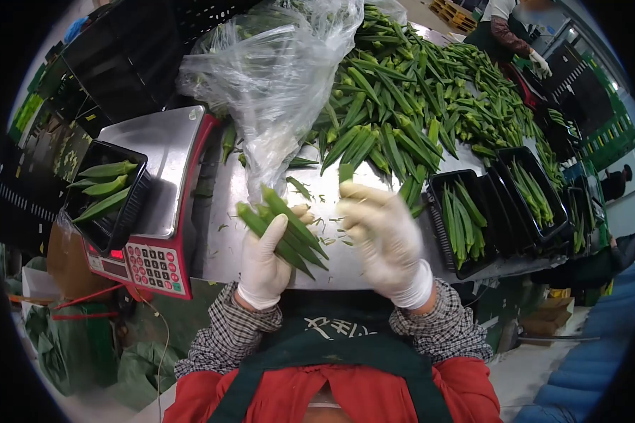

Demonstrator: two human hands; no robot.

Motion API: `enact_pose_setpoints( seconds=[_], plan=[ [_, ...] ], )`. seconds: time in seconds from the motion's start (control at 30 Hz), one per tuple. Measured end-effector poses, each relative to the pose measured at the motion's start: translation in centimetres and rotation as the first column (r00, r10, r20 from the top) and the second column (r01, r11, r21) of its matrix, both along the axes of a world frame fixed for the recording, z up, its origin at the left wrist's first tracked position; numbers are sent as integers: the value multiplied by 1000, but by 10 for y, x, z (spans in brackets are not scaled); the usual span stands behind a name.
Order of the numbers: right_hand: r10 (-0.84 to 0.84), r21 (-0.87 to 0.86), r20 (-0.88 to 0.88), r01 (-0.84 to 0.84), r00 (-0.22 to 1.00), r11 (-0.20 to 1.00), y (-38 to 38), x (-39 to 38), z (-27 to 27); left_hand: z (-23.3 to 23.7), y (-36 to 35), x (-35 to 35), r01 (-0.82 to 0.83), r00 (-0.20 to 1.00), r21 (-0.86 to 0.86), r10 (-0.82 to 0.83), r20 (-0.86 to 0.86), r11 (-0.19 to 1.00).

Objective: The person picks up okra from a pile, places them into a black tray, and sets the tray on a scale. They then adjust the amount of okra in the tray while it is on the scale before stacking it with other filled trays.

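My left hand, in a white glove, is closed around a small bunch of okra pods, the thumb lying across them. To its right, over the metal table, my gloved right hand is raised and slightly blurred. A green okra pod shows at its fingertips, most of its length hidden. Beyond both hands lies a large pile of loose okra. Beside my right hand stands a black tray with okra laid lengthwise in it.
On the left, a red-sided scale carries a black tray with a few okra pods. A clear plastic bag hangs over the table's far side. More black trays stand at the right. Another person's gloved hand is at the upper right.
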State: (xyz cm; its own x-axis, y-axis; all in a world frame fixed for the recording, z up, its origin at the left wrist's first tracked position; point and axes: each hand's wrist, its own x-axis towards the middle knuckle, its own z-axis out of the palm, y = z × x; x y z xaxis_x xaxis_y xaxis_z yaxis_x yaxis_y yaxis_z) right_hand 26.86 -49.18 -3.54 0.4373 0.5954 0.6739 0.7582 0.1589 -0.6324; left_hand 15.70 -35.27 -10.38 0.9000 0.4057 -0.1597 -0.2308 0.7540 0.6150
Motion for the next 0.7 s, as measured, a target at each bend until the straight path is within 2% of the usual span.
enact_pose_setpoints(
  seconds=[0.03,0.07,0.1,0.13,0.17,0.2,0.23,0.27,0.3,0.33,0.4,0.5,0.53,0.63,0.7],
  plan=[
    [64,-100,151,-50,986,994,3,-5,3,-2,1,0,110,990,-193,-90,107,975],
    [236,-168,104,-217,966,962,9,-6,-3,-3,2,1,233,961,-364,-157,227,902],
    [287,-288,112,-245,951,926,10,-9,-9,-7,1,2,285,957,-367,-240,162,886],
    [338,-403,113,-268,934,875,10,-12,-13,-15,1,2,302,948,-454,-212,239,838],
    [380,-330,2,-358,925,874,11,-9,-15,-19,0,2,217,975,-402,-181,127,889],
    [253,-285,12,-239,967,928,10,-1,-19,-18,-1,3,134,990,-341,-137,15,931],
    [123,-242,14,-116,992,963,5,11,-24,-32,7,2,190,982,-377,-171,86,906],
    [-42,-238,86,61,995,969,3,28,-26,-44,11,3,191,982,-433,-172,83,881],
    [-204,-232,143,234,968,944,2,45,-28,-42,11,3,183,983,-400,-163,84,898],
    [-381,-228,283,447,880,865,4,67,-27,-39,10,4,177,984,-363,-155,88,915],
    [-565,-332,526,765,636,552,1,103,-55,-35,9,6,171,984,-386,-137,113,906],
    [-563,-589,470,717,680,374,-10,125,-69,-43,11,3,231,965,-396,-156,211,889],
    [-607,-467,472,765,639,443,-13,121,-69,-46,12,3,257,953,-393,-164,255,883],
    [-634,-187,379,727,674,661,-22,104,-47,-46,9,1,228,960,-355,-148,237,907],
    [-615,-180,207,648,761,740,-20,72,-20,-41,7,2,208,966,-335,-138,220,919]
  ],
)
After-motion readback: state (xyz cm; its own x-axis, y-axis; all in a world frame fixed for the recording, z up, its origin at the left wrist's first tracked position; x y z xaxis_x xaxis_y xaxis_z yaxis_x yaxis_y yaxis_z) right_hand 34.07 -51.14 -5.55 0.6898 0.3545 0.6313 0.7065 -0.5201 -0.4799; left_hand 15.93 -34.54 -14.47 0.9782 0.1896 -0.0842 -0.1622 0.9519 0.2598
